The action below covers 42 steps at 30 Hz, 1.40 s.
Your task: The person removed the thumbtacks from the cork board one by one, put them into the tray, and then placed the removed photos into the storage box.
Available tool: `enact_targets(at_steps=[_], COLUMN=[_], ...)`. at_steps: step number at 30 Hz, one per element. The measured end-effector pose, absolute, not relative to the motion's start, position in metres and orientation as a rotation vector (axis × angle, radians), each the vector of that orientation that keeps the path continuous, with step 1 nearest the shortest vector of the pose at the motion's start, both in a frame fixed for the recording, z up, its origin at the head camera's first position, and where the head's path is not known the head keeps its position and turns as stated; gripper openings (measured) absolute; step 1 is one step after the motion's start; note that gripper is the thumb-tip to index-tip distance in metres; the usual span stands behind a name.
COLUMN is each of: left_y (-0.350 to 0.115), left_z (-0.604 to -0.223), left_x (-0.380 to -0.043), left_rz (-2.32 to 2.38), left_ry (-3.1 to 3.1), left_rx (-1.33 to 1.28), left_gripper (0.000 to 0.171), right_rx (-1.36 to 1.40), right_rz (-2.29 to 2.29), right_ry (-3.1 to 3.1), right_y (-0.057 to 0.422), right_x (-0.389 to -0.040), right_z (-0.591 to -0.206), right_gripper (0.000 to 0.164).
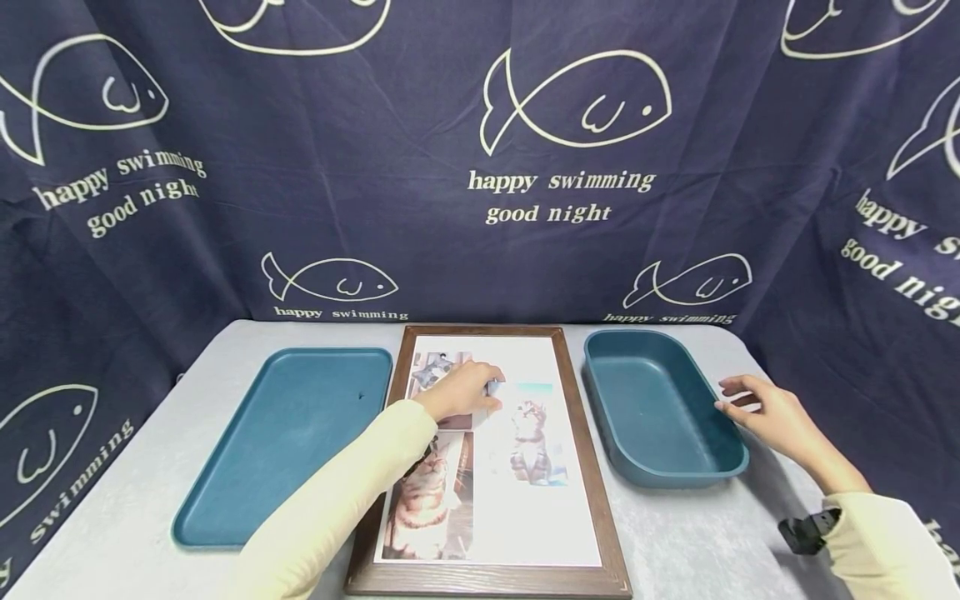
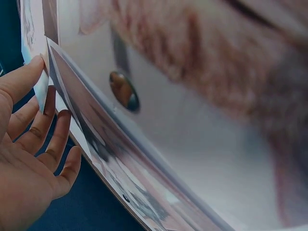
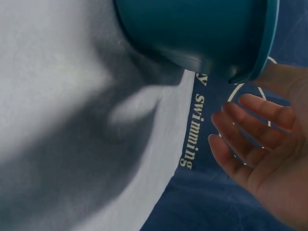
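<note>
My left hand (image 1: 467,390) pinches a cat photo (image 1: 529,433) by its upper left edge, between thumb and fingertips. In the left wrist view the photo's edge (image 2: 42,89) shows between them. The photo is over a white board (image 1: 540,525) in a brown wooden frame (image 1: 487,579); how much of it touches the board I cannot tell. A grey cat photo (image 1: 433,371) lies at the board's upper left, partly behind the hand, with an orange cat photo (image 1: 423,517) below. My right hand (image 1: 772,417) has loosely bent fingers beside the right rim of a deep teal bin (image 1: 652,392).
A shallow teal tray (image 1: 292,442) lies left of the frame, partly under the left sleeve. A small round shiny disc (image 2: 124,91) sits on a photo. The pale table (image 1: 675,542) ends at a dark blue fish-print curtain (image 1: 420,208) behind.
</note>
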<state>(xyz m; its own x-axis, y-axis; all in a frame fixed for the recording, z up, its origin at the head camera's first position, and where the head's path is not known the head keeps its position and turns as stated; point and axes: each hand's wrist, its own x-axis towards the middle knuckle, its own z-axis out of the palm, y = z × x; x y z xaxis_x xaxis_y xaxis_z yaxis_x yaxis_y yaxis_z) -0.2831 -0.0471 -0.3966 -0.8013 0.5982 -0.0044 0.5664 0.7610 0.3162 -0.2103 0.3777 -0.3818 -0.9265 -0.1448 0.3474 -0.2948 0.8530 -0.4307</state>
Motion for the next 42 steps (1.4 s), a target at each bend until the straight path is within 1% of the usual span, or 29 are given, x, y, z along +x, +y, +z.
enact_targets(at_steps=[8,22,29,42], left_y=[-0.048,-0.049,-0.049,-0.049], left_z=[-0.399,-0.396,-0.394,-0.392], left_x=[-0.284,-0.285,-0.283,-0.281], left_rz=[0.495,0.672,0.804,0.945], left_ry=[2.842,2.783,2.738,2.677], left_rx=[0.921,0.958,0.991,0.935], left_gripper=[0.044,0.035,0.031,0.033], right_rx=[0.294,0.353,0.362,0.388], right_rz=[0.724,0.922,1.069,1.158], right_ry=[-2.796,-2.857,-2.852,-2.827], right_y=[0.382,0.383,0.386,0.389], right_x=[-0.211,-0.213,-0.212,-0.212], right_z=[-0.386,-0.388,-0.391,-0.392], right_gripper=[0.028,0.024,0.027,0.028])
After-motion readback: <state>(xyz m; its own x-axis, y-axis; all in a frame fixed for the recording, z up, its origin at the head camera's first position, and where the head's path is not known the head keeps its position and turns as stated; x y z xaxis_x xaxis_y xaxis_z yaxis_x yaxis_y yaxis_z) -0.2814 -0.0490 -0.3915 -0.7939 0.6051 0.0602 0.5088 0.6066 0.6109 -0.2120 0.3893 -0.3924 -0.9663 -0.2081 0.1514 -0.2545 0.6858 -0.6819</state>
